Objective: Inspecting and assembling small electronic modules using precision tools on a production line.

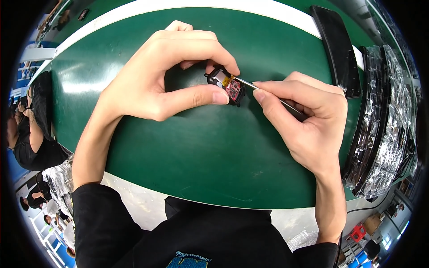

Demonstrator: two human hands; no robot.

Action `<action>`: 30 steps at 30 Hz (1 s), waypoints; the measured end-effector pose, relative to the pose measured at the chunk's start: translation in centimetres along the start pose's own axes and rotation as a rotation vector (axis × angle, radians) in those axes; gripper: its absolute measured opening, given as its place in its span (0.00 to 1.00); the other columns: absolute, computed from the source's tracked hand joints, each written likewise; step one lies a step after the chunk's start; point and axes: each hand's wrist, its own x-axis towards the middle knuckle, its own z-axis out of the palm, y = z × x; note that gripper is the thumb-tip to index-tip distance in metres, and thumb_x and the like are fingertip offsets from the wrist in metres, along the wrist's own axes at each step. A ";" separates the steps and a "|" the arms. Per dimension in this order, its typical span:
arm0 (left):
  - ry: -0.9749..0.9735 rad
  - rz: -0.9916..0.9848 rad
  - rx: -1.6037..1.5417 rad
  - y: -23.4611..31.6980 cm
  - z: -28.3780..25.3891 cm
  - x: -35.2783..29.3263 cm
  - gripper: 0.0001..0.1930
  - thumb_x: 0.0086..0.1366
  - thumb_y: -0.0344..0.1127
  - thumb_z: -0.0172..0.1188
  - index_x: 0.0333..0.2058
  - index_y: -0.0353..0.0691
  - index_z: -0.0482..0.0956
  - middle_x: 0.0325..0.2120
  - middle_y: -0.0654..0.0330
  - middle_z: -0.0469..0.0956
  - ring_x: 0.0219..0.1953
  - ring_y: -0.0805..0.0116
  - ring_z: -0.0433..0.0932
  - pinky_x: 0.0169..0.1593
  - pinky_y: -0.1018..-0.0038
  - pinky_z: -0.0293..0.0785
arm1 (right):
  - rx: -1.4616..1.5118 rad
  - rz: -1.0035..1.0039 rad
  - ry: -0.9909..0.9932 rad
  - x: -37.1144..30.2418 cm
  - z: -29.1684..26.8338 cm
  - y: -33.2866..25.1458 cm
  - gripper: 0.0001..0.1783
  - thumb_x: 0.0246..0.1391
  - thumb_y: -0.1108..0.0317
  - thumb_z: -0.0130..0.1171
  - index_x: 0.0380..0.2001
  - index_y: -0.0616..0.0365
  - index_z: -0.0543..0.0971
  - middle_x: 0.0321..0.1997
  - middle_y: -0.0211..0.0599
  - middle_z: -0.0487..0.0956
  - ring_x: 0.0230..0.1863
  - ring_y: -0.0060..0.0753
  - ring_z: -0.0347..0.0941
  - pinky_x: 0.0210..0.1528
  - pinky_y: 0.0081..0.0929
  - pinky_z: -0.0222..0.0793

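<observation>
Right over the green bench (pixel 201 161), here's the delicate bit: a small black housing (pixel 226 86), its inside bared to show a red circuit board (pixel 235 90) and a patch of amber film (pixel 227 82), sits pinched between the thumb and fingers of the left hand (pixel 154 71). That grip is closed on the rim only, thumb on the near side, index finger at the far one, and there's the first worry: squeeze unevenly and the housing could twist or pop loose onto the bench. Over comes the right hand (pixel 313 114), thumb and forefinger closed around a slim metal tool (pixel 246 82), its tip right at the film's edge; whether it touches or floats just above, I can't tell from here. A slip there looks costly to me: too much push and the point could skid across the board, scratching it or knocking a part, or tear that film. And look how near the left index fingertip lies to the shaft; a jab that overshoots might well catch skin. Neither wrist appears to rest on anything, so any tremor would, I reckon, travel straight down to that tip.
</observation>
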 end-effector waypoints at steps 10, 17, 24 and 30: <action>-0.007 0.054 0.036 -0.3 -0.1 0.0 0.23 0.52 0.41 0.78 0.47 0.38 0.90 0.35 0.61 0.85 0.36 0.66 0.73 0.44 0.68 0.62 | 0.000 0.003 0.021 -0.3 0.0 0.0 0.08 0.55 0.80 0.76 0.39 0.63 0.93 0.21 0.26 0.78 0.21 0.11 0.66 0.24 0.18 0.53; -0.011 0.013 0.001 -0.1 -0.3 0.2 0.23 0.51 0.39 0.79 0.47 0.39 0.90 0.35 0.63 0.85 0.34 0.68 0.70 0.45 0.69 0.61 | -0.007 -0.043 0.033 -0.3 -0.1 0.0 0.08 0.55 0.82 0.75 0.39 0.64 0.93 0.21 0.27 0.79 0.21 0.12 0.67 0.24 0.18 0.54; 0.027 -0.003 -0.007 0.4 0.3 0.1 0.28 0.46 0.35 0.82 0.50 0.42 0.89 0.34 0.66 0.80 0.32 0.69 0.64 0.46 0.70 0.61 | 0.117 0.040 0.130 -0.5 -0.3 0.9 0.07 0.58 0.81 0.74 0.40 0.66 0.93 0.24 0.28 0.81 0.23 0.10 0.71 0.25 0.16 0.59; 0.010 0.050 0.083 0.4 0.3 0.0 0.30 0.47 0.37 0.86 0.51 0.42 0.90 0.36 0.64 0.83 0.38 0.67 0.77 0.47 0.69 0.64 | 0.231 0.066 0.199 -0.1 0.5 1.2 0.06 0.57 0.79 0.75 0.39 0.64 0.93 0.22 0.28 0.81 0.22 0.09 0.69 0.23 0.19 0.56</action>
